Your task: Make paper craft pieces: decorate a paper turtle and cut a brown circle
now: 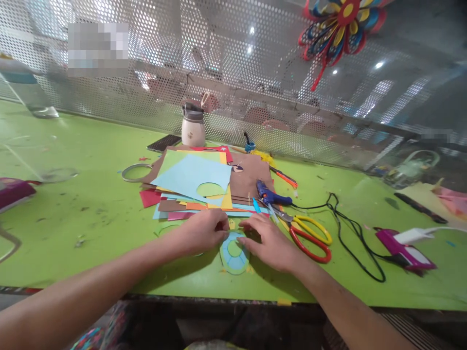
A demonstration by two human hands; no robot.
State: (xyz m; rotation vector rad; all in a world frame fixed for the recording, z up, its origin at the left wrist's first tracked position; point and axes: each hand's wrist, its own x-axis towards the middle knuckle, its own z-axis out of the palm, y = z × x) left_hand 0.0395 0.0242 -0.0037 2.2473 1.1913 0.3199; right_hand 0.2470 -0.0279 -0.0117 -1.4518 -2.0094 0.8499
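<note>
Through the head camera I saw the left hand [207, 229] low, its fingers curled beside the paper ring's [235, 263] upper edge; whether its grip was closed on it, I couldn't tell. The blue-and-green ring lay between both hands. The right hand [268, 239] held its grip open, thumb at the ring's right side. The green tabletop [95, 204] carried a pale flask [193, 132], stacked paper [182, 175], a glue gun [273, 196] and scissors [310, 244], backed by a perforated screen [156, 92].

Paper oval [235, 262] – green rim, light-blue segmented ring, green-looking centre; lies flat on bench [98, 214], 6 o'clock in view – small yellow piece [231, 224] at its 12 o'clock.
</note>
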